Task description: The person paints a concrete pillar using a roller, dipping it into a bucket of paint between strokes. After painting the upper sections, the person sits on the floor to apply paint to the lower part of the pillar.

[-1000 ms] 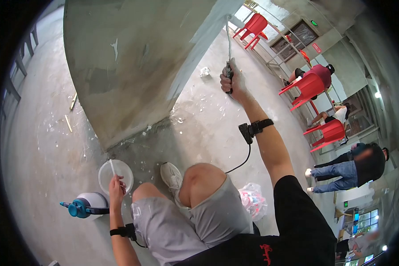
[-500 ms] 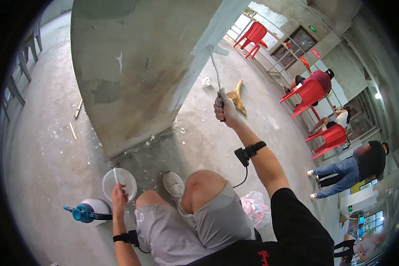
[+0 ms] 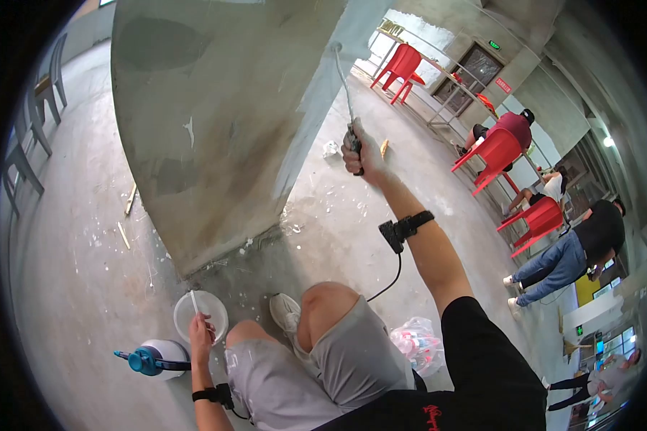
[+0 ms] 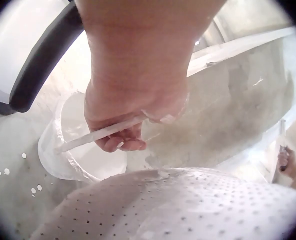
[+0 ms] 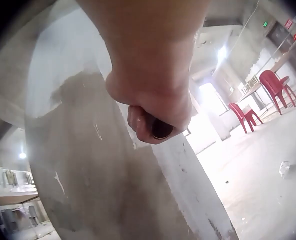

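In the head view my right hand (image 3: 364,154) grips the dark handle of a paint roller (image 3: 343,82), its thin rod reaching up to the pale-coated edge of a grey concrete pillar (image 3: 208,136). The handle's dark round end (image 5: 161,130) pokes out of the fist in the right wrist view. My left hand (image 3: 201,328) holds the white strip handle (image 4: 100,134) of a translucent plastic bucket (image 3: 183,316) low beside my knee. Whitish paint coats the bucket's rim in the left wrist view. Fingers of the left hand curl around the strip.
A white jug with a blue lid (image 3: 147,360) stands beside the bucket. A clear bag of bottles (image 3: 418,346) lies right of my legs. Crumpled paper (image 3: 330,149) and wood slivers (image 3: 124,235) litter the floor. Red chairs (image 3: 499,154) and several people are off to the right.
The right hand brought the roller down the pillar's edge, then partly back up. The left hand keeps hold of the bucket handle. The head view has shifted slightly.
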{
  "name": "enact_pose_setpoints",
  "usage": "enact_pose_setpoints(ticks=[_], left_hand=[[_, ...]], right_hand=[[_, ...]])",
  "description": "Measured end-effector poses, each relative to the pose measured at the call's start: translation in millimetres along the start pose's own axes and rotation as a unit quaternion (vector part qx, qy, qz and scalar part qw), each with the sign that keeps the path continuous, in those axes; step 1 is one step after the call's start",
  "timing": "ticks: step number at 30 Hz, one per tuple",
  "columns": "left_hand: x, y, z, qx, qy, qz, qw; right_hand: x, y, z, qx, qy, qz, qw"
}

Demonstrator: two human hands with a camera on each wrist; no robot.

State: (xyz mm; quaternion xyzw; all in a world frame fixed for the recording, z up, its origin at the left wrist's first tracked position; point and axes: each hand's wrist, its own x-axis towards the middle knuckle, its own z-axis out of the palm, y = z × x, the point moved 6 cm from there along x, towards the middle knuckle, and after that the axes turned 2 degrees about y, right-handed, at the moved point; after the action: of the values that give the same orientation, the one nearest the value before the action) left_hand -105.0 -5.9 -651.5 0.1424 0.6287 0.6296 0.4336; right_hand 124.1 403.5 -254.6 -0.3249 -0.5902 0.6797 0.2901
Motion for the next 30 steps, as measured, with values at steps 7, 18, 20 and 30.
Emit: enact_pose_setpoints(ticks=[7,18,20,30], left_hand=[[6,-6,2,0.004,0.000,-0.007,1.000],[5,-3,1,0.055,-0.047,-0.051,0.996],[4,3,-3,0.058,-0.066,-0.043,0.995],[10,-3,-10,0.073,-0.090,-0.027,0.993]], right_hand=[[3,2,5,0.049,-0.041,0.025,0.998],[-26,69,-11,-0.073,0.049,0.063,0.994],[-20,48,-10,-0.070,0.054,0.030,0.996],[19,-91,17,-0.015,0.012,-0.096,0.995]])
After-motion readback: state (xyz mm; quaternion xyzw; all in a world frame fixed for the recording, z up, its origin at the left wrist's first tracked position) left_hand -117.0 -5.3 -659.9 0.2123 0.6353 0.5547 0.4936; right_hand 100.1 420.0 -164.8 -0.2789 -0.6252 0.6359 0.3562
